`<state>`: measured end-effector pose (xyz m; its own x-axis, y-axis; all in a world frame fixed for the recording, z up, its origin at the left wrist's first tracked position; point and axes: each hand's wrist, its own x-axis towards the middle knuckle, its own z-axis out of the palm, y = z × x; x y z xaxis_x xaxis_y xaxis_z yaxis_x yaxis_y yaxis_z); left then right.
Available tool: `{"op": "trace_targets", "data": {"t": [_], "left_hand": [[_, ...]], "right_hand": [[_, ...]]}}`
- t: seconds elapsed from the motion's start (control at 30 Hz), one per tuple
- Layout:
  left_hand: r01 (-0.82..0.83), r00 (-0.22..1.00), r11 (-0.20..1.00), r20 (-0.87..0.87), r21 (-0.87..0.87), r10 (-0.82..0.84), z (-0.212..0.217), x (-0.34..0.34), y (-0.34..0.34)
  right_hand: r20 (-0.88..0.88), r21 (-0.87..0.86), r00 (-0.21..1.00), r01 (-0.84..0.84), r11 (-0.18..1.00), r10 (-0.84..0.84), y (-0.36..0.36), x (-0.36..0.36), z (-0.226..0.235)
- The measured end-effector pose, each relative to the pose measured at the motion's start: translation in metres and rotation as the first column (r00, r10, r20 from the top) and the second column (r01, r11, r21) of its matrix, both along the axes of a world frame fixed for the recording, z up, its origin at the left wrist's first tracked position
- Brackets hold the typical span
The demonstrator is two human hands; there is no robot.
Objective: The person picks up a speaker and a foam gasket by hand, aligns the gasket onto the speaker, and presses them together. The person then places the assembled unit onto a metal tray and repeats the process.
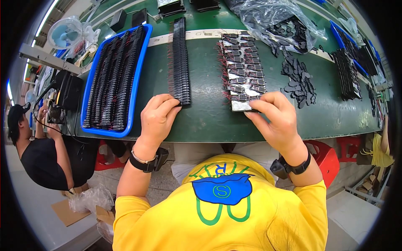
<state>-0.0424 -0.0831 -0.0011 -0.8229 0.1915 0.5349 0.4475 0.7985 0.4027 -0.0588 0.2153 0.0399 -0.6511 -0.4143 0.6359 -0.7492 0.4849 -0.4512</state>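
Note:
A long row of small black parts with thin red wires (pixel 179 62) stands packed side by side on the green table. My left hand (pixel 158 115) is closed in a pinch at its near end, on the last small black part. To the right lies a white board (pixel 239 106) carrying rows of black square-framed parts with red wires (pixel 238 88). My right hand (pixel 278 119) is closed on the board's near right corner, thumb at the front edge and fingertips on top. Whether a small part is also between those fingers is hidden.
A blue tray (pixel 133 111) full of wired black parts stands at left. Loose flat black pieces (pixel 299 79) spill from a clear plastic bag (pixel 268 16). Black stacks (pixel 346 75) stand far right. A person in black (pixel 54 154) sits at left; red stools (pixel 324 161) stand below.

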Motion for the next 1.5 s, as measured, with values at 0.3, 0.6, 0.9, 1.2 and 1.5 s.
{"op": "trace_targets", "data": {"t": [0.3, 0.6, 0.9, 1.2, 1.5], "left_hand": [[-0.013, 0.997, 0.999, -0.071, -0.035, 0.011, 0.004, -0.002, 0.006], [0.002, 0.996, 0.997, -0.084, -0.073, -0.008, 0.004, -0.006, 0.008], [0.006, 0.996, 0.996, -0.083, -0.084, -0.013, 0.010, -0.001, 0.010], [0.103, 0.874, 0.795, 0.327, 0.598, -0.359, 0.019, 0.030, 0.052], [-0.398, 0.604, 0.211, 0.428, 0.893, -0.672, 0.003, 0.016, 0.086]], "right_hand": [[-0.004, -0.036, 1.000, 0.001, 0.999, -0.001, -0.006, -0.003, -0.003], [-0.058, -0.080, 0.998, -0.010, 0.997, 0.005, -0.008, 0.007, -0.003], [0.020, 0.064, 0.997, 0.077, 0.995, -0.078, -0.009, -0.014, -0.005], [-0.010, 0.178, 0.996, 0.086, 0.980, -0.085, -0.014, -0.011, -0.006], [-0.153, 0.143, 0.988, -0.002, 0.990, 0.024, -0.021, 0.001, -0.009]]}}
